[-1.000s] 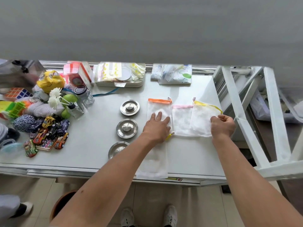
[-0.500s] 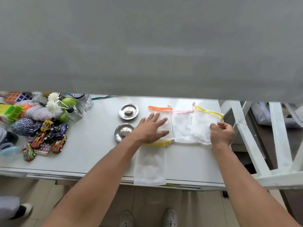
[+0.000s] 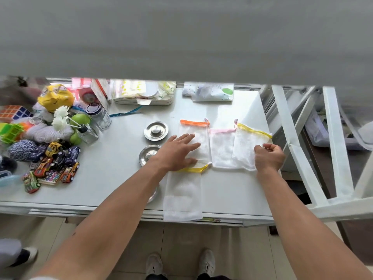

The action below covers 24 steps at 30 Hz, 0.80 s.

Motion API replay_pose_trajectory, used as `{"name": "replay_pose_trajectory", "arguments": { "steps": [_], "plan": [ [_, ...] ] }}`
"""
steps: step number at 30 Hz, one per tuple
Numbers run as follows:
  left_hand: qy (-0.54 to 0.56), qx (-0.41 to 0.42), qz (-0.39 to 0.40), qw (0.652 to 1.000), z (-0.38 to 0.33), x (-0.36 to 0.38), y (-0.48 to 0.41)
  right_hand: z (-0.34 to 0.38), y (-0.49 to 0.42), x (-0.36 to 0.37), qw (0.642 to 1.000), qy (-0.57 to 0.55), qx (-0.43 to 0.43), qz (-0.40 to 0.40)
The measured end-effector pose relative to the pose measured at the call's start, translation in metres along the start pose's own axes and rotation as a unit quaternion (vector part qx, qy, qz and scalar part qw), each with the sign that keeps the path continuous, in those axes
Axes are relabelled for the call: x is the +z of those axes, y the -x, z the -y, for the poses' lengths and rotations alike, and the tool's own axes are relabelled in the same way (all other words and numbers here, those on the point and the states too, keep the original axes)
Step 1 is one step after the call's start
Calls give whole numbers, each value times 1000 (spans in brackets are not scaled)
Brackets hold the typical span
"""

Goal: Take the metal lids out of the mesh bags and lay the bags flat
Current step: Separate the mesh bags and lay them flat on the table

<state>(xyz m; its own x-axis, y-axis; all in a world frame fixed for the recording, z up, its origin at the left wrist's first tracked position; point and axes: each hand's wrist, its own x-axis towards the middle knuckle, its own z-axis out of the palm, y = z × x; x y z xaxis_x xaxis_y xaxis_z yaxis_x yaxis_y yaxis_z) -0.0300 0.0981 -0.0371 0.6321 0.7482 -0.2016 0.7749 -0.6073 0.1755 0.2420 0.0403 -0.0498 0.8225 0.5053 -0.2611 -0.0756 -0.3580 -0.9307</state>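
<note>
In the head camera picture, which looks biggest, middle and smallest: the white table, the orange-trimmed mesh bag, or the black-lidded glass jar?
1. White table: by far the largest.
2. Orange-trimmed white mesh bag, partly under the left hand.
3. Black-lidded glass jar: smallest, though it sits farther from the camera.

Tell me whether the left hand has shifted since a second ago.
Yes. The left hand slid leftward across the orange-trimmed white mesh bag; it now overlaps the middle round steel lid, which it cleared before.
</note>
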Motion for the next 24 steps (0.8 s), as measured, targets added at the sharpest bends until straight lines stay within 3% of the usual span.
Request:
{"name": "replay_pose_trajectory", "arguments": {
  "steps": [4, 9, 14, 17, 24],
  "plan": [
    [-21, 20, -33, 999, -4, 4, 1, 0, 0, -1, 1000, -4, -1, 5],
    [-8, -14, -22, 1000, -8, 4, 3, -1, 0, -1, 1000, -1, -4, 9],
    [4, 38, -100, 994, -50, 13, 0, 0, 0, -1, 1000, -12, 6, 16],
    [-24, 70, -85, 994, -86, 26, -9, 9, -3, -1, 998, -49, 41, 24],
    [-52, 18, -83, 995, -108, 30, -36, 28, -11, -13, 976, -191, 48, 88]
  ]
}}
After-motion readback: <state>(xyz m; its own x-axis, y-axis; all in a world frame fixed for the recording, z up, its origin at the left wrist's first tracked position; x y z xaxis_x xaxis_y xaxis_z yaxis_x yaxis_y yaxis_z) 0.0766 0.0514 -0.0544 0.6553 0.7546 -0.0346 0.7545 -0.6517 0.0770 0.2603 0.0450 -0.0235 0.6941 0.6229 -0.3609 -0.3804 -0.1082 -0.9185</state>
